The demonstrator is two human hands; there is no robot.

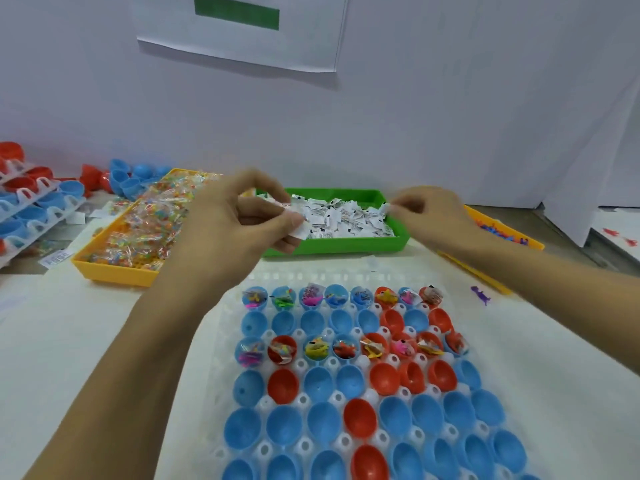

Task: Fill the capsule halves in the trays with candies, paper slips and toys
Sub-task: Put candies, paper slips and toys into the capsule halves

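Nearest the camera, a white tray (221,344) is lying on the table, its sockets holding blue and red capsule halves (360,418). The closest rows are sitting bare; farther up, two rows — with an unfilled row between them — are carrying filled halves (315,348) with toys, wrapped candies and paper inside. A small purple toy (481,295) is lying loose on the table, right of the tray.

Beyond the tray, both hands are hovering at a green bin (332,244) heaped with folded paper slips (343,216). The left hand (239,216) is curling its fingers around a small bunch of slips (299,230), pinched between thumb and forefinger over the bin's near-left corner. The right hand (427,211) is pinching a single slip (387,206) at its fingertips above the bin's right end.

Left of the green bin, a yellow bin (110,270) is holding clear-wrapped candies (149,223). Farther left, stacked trays (38,209) are sitting with more halves. Behind the right forearm, another yellow bin (533,241) with colourful toys is partly showing.
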